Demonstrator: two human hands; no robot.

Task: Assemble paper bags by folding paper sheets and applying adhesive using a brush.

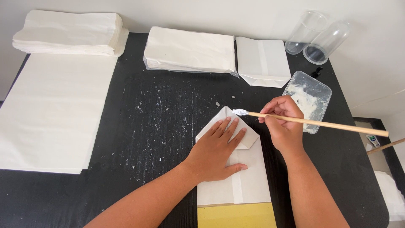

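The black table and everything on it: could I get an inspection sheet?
Surface: black table, flecked with white.
Job's things: folded paper bag; brush, white paste on its tip; paste tray.
Clutter: paper stacks, bag pile, large sheets, two clear cups.
Grips: left hand flat on bag; right hand holds brush.
Cables: nothing seen.
Surroundings: white wall.

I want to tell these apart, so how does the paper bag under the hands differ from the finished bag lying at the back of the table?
The paper bag under the hands has its pointed end flap open, pressed flat by the left hand, with the right hand holding a brush at its tip. The finished bag has its end folded shut and lies untouched near the stacks. Both are flat white paper with a centre seam.
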